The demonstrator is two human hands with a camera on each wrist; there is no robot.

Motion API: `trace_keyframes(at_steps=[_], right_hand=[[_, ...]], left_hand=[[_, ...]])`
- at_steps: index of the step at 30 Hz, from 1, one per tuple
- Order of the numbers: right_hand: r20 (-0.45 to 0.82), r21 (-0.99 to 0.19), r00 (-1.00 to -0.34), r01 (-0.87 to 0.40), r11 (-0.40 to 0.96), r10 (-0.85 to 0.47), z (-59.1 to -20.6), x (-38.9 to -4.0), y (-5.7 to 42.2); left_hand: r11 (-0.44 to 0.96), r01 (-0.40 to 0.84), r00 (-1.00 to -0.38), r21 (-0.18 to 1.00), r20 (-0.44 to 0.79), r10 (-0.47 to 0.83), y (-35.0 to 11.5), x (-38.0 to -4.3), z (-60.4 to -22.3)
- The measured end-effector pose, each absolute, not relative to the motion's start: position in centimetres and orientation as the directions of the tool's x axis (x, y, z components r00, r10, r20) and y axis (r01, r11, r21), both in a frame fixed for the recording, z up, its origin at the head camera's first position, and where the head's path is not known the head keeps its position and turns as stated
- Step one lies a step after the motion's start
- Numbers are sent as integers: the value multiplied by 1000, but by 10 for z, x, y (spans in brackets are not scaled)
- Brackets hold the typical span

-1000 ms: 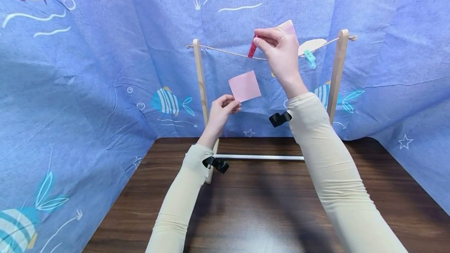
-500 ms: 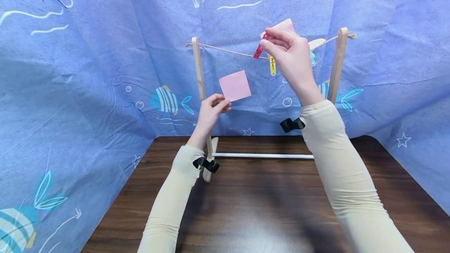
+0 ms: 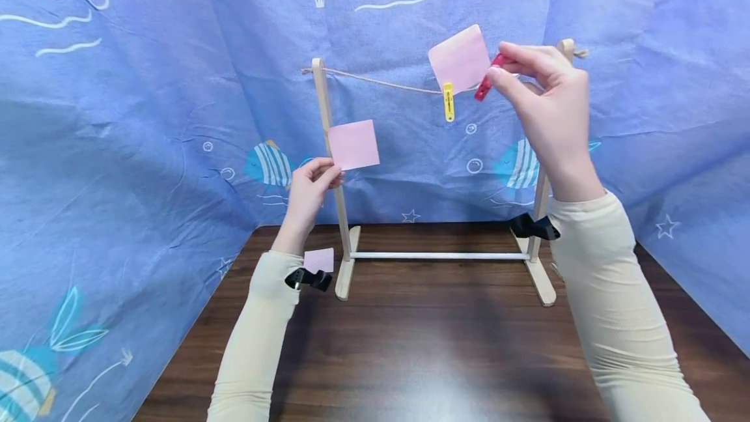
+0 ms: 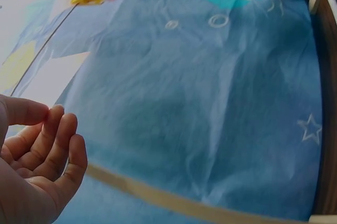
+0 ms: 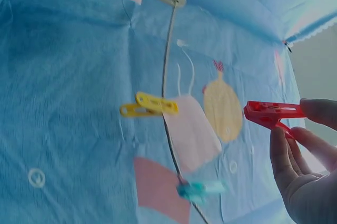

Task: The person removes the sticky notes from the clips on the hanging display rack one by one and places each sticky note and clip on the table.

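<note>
At nine o'clock, the left hand [image 3: 310, 187] pinches a pink sheet [image 3: 355, 145] at its lower corner; that light hold suits thin paper, leaving the upper edge free for the rope. At two o'clock, the right hand [image 3: 553, 106] has thumb and fingers clamped on a red clip [image 5: 268, 111], nose seemingly closed; best squeeze it before touching paper. Beyond, the rope [image 3: 381, 81] shows a bare stretch at twelve, judged a good spot, clear of the yellow clip [image 3: 448, 103] at one o'clock.
</note>
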State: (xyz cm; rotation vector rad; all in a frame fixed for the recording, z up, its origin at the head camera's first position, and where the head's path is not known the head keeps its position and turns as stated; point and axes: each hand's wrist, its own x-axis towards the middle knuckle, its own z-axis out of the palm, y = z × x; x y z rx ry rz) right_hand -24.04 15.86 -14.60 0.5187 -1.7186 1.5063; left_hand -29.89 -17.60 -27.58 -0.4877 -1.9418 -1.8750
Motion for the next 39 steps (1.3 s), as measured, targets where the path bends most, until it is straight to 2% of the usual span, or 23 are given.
trace_keyframes(at_steps=[6,12,14,21,28,39], right_hand=[[757,-638,-596,-763,104,269,-148,-235,181],[711,-656,-615,-755,7,341,-160,-232,212],[694,-671,-620,-741,17,366,-166,-231,222],[653,-756,-639,-580,303,407,-189,-233,260],[608,-788,-680,-449,422,411,-222,-238,294],[566,-719,-751,-248,649,341,-288,-242,331]], left_hand=[[55,534,-837,844,537,-109,-201,-292,-276],[40,552,-813,833,548,-195,-227,-286,-282],[39,550,-809,835,543,-226,-237,-284,-283],[53,498,-818,866,489,-302,-268,-280,-289],[118,407,-847,906,422,-323,-284,-280,-306],[261,222,-895,940,302,-328,-314,-284,-359]])
